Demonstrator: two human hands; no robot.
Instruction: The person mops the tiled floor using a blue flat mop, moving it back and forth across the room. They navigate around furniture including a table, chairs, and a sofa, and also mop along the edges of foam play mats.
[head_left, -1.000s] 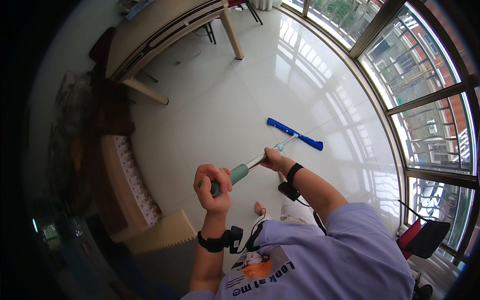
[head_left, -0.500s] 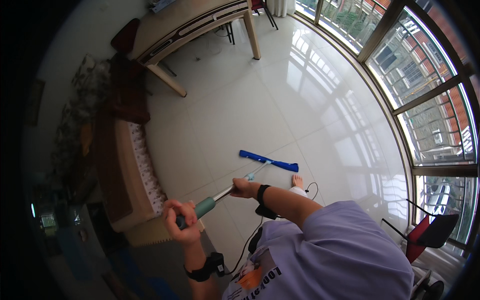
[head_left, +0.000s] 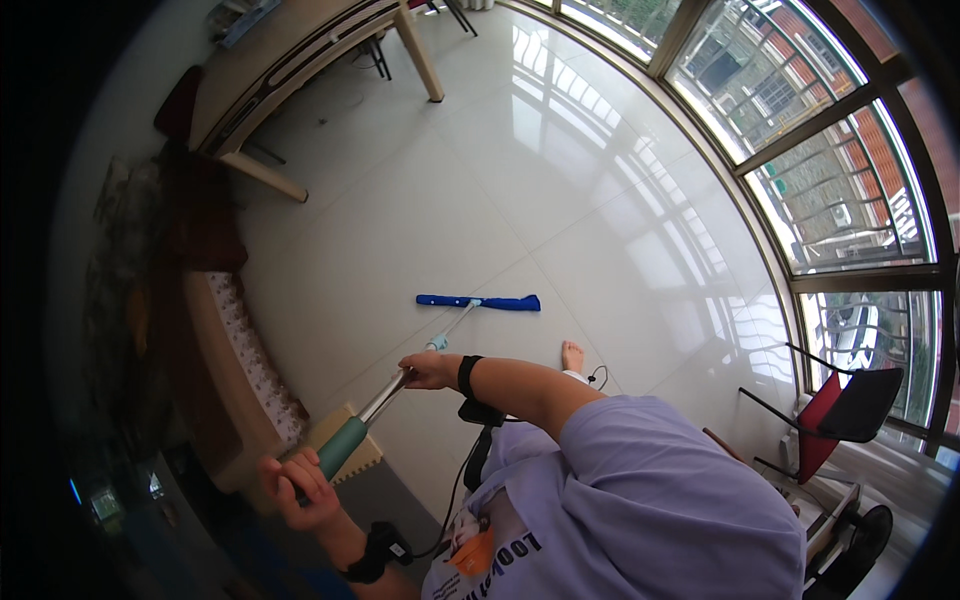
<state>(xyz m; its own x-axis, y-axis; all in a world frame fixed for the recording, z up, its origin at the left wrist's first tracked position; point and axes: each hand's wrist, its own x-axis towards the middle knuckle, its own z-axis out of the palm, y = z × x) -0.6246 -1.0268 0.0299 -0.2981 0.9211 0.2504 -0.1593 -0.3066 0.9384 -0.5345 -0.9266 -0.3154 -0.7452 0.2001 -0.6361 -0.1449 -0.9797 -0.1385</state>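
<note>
A flat mop with a blue cloth head [head_left: 510, 304] lies against the pale tiled floor, its pole slanting up toward me. My left hand [head_left: 303, 488] is closed round the upper end of the green grip [head_left: 342, 449]. Further down, my right hand [head_left: 425, 371] wraps round the silver pole [head_left: 382, 400], just above a light blue joint [head_left: 437, 343]. The right forearm reaches across in front of my body. Black bands with a cable sit on both wrists. My bare foot [head_left: 572, 355] stands right of the mop head.
A wooden table [head_left: 290, 80] with chairs stands at the far left. Along the left side runs a sofa [head_left: 245, 340] with a patterned cover. Barred windows [head_left: 840, 190] line the right side. A red and black chair [head_left: 840, 410] stands at the right, and a grey mat [head_left: 400, 490] lies lower left.
The view has turned, so the room and both hands sit further left in the picture. The mop head, sloping before, now lies nearly level across it. Both hands keep their hold.
</note>
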